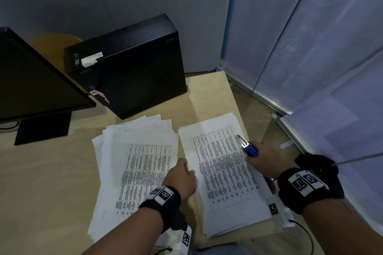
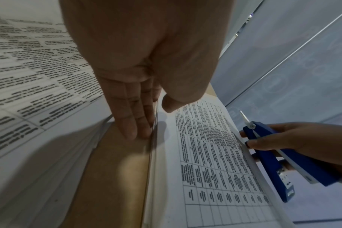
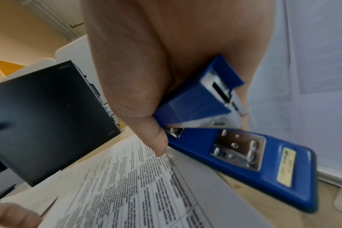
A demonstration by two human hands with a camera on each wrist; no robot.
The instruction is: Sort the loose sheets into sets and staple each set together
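The right hand (image 1: 267, 160) is wrapped around a blue stapler (image 1: 248, 148), thumb and fingers curled about its body, and carries it at the right edge of the right-hand set of sheets (image 1: 226, 172), with the paper edge seemingly just inside its mouth. The left hand (image 1: 181, 179) lies with straight fingers (image 2: 135, 117) laid together along the left edge of that same set, thumb resting on the top page, squaring and steadying it. This set lies near the right edge of the wooden desk (image 1: 51, 172); a looser, fanned pile of printed sheets (image 1: 134, 161) sits just beside it on the left, a strip of bare desk between them. To staple well, I'd say the left hand should hold the edges flush while the stapler's mouth slides fully over a corner before squeezing, so every sheet is caught. Beyond the papers stand a black computer case (image 1: 128, 64) and a dark monitor (image 1: 35, 80). How many sheets the set holds is hard to judge, the print is too blurred to read, and whether any set already carries a staple cannot be made out; the near ends of both stacks are partly covered by the forearms.
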